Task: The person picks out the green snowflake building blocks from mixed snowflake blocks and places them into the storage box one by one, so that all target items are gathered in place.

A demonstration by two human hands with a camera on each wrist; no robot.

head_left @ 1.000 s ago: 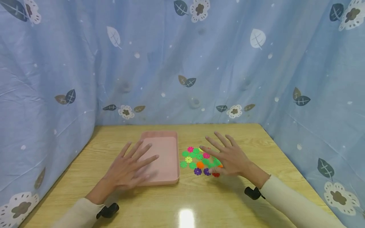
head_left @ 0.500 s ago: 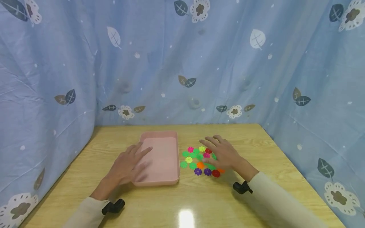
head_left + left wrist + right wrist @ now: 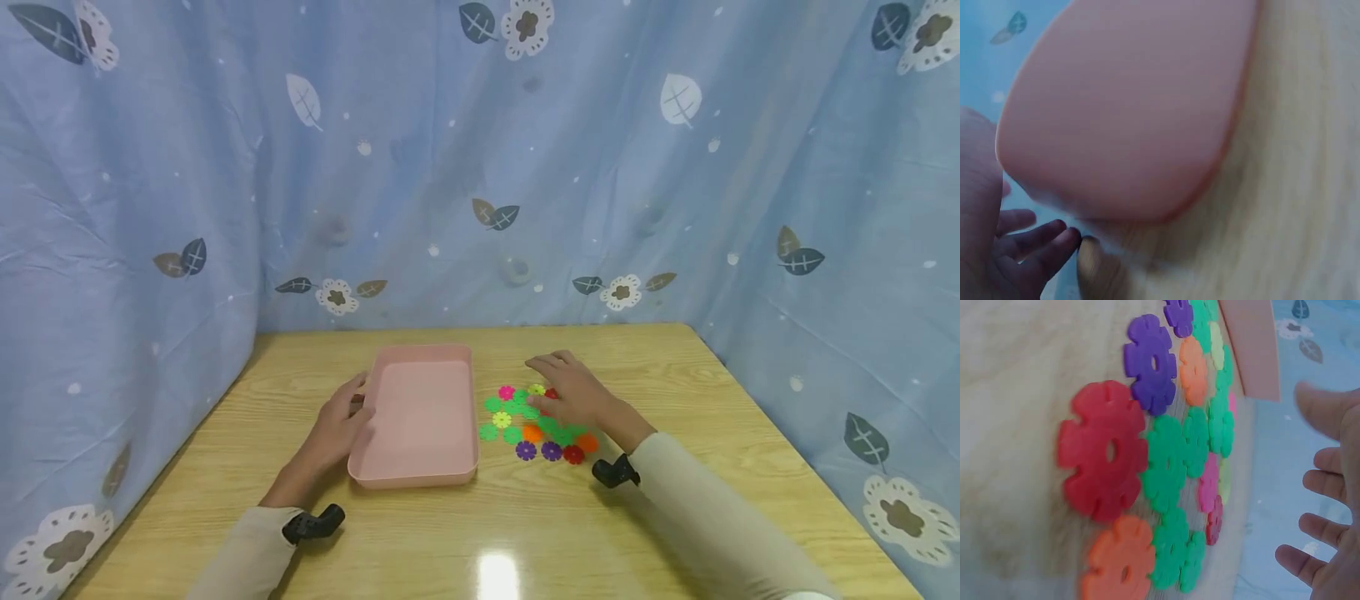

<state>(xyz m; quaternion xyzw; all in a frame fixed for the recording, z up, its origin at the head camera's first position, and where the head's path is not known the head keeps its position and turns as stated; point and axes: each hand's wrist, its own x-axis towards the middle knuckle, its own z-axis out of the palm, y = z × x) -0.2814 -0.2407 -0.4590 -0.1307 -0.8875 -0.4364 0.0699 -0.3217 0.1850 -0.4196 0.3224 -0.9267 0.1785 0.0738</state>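
Note:
At the left side of a pink rectangular tray [image 3: 420,417], my left hand [image 3: 336,429] has its thumb right at the rim and its fingers beyond the outer wall. In the left wrist view the fingers [image 3: 1041,247] are spread, with a gap between them and the tray wall. My right hand [image 3: 581,396] hovers over the right part of a group of flower-shaped plastic discs, fingers lightly bent and nothing in them. Among these are a red disc [image 3: 1104,450], a purple disc [image 3: 1152,364], an orange disc [image 3: 1121,562] and several green ones.
Tray and discs lie on a light wood-grain table [image 3: 420,533]. A blue curtain [image 3: 480,167] with leaf and flower prints surrounds its back and sides. Black wrist-worn devices sit at the left cuff [image 3: 258,542] and right cuff [image 3: 667,462].
Both hands have come lower and their spread fingers have drawn in. The left hand has moved from over the tray to its left edge; the right has shifted slightly left over the discs.

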